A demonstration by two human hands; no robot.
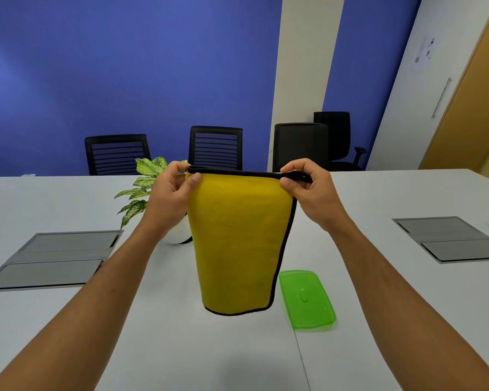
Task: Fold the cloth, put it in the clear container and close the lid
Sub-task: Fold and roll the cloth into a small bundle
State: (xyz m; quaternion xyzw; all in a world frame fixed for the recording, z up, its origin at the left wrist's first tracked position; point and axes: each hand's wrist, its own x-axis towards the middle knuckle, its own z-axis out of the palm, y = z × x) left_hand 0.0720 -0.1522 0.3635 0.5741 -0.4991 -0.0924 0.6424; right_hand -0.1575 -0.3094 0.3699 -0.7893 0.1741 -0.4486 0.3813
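Observation:
A yellow cloth (237,241) with black edging hangs in the air over the white table (181,348), doubled over along its top edge. My left hand (172,190) pinches the top left corner and my right hand (305,184) pinches the top right corner. The cloth's bottom edge floats just above the tabletop. A green lid (307,299) lies flat on the table to the right of the cloth. The clear container is not visible; the hanging cloth may hide it.
A potted plant (141,187) in a white pot stands behind my left hand. Grey floor-box hatches (54,258) (449,238) are set into the table at left and right. Black office chairs (215,148) line the far edge.

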